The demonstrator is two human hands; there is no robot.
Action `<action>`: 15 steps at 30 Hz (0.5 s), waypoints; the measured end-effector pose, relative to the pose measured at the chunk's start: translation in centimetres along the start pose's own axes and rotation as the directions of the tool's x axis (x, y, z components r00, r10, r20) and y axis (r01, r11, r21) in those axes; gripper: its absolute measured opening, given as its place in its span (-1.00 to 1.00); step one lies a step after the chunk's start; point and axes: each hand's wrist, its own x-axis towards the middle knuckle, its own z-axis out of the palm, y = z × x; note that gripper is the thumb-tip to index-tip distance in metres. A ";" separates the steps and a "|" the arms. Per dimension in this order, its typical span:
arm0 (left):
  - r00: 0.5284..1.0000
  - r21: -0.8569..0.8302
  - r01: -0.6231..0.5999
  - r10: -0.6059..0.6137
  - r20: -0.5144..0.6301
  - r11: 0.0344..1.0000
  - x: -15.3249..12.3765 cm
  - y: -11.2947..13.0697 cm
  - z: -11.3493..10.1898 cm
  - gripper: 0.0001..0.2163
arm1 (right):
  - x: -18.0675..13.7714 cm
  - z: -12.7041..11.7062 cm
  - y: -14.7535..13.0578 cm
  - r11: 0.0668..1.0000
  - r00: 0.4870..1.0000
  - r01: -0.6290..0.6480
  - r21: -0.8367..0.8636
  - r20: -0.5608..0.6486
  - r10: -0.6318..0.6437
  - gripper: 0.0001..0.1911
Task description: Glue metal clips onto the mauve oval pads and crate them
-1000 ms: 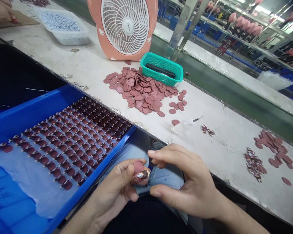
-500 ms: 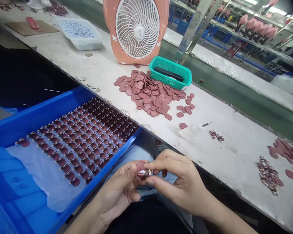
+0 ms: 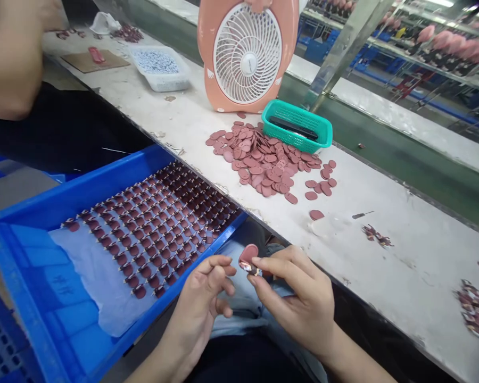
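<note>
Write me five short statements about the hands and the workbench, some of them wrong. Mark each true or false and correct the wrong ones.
1. The right hand pinches a reddish oval piece between thumb and finger. True.
2. Both hands are gripping that piece. False: the left hand is open beside it, holding nothing.
3. The blue tray holds rows of small dark-and-reddish items on a pale sheet. True.
4. The green basket has nothing in it. False: a long black object lies inside.
5. The orange fan stands upright on the workbench. True.
</note>
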 end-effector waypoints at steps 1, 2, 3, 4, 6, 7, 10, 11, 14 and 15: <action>0.996 0.021 -0.076 0.077 -0.053 0.997 -0.1 -0.1 -0.1 -0.67 | -0.1 0.7 0.1 0.997 0.998 0.050 -0.053 -0.033 -0.052 -0.75; 0.988 0.042 -0.129 0.132 -0.083 0.991 -0.2 -0.2 -0.1 -0.69 | -0.3 1.3 0.3 0.990 0.993 0.104 -0.100 -0.049 -0.109 -0.73; 0.981 0.054 -0.164 0.169 -0.092 0.985 -0.2 -0.2 -0.2 -0.68 | -0.4 2.0 0.4 0.978 0.985 0.155 -0.139 -0.056 -0.164 -0.73; 0.977 0.061 -0.186 0.192 -0.092 0.981 -0.1 -0.3 -0.3 -0.68 | -0.6 2.7 0.5 0.965 0.976 0.199 -0.169 -0.057 -0.211 -0.73; 0.968 0.085 -0.214 0.223 -0.115 0.973 0.2 -0.3 -0.5 -0.68 | -0.8 4.0 0.7 0.946 0.961 0.256 -0.197 -0.052 -0.271 -0.76; 0.962 0.110 -0.224 0.238 -0.137 0.968 0.3 -0.3 -0.6 -0.69 | -0.8 4.6 0.8 0.943 0.958 0.268 -0.199 -0.049 -0.282 -0.78; 0.944 0.195 -0.226 0.263 -0.196 0.955 0.7 -0.2 -0.7 -0.71 | -0.7 5.9 0.9 0.948 0.962 0.263 -0.182 -0.021 -0.271 -0.84; 0.940 0.212 -0.224 0.269 -0.210 0.951 0.8 -0.1 -0.8 -0.71 | -0.6 6.0 0.8 0.949 0.964 0.260 -0.180 -0.011 -0.266 -0.84; 0.920 0.256 -0.222 0.289 -0.265 0.941 0.7 0.7 -1.9 -0.70 | -0.5 5.2 0.0 0.933 0.947 0.319 -0.167 0.028 -0.319 -0.84; 0.906 0.269 -0.225 0.303 -0.297 0.936 0.5 1.2 -2.9 -0.70 | -0.6 4.5 -0.3 0.921 0.935 0.355 -0.159 0.052 -0.351 -0.85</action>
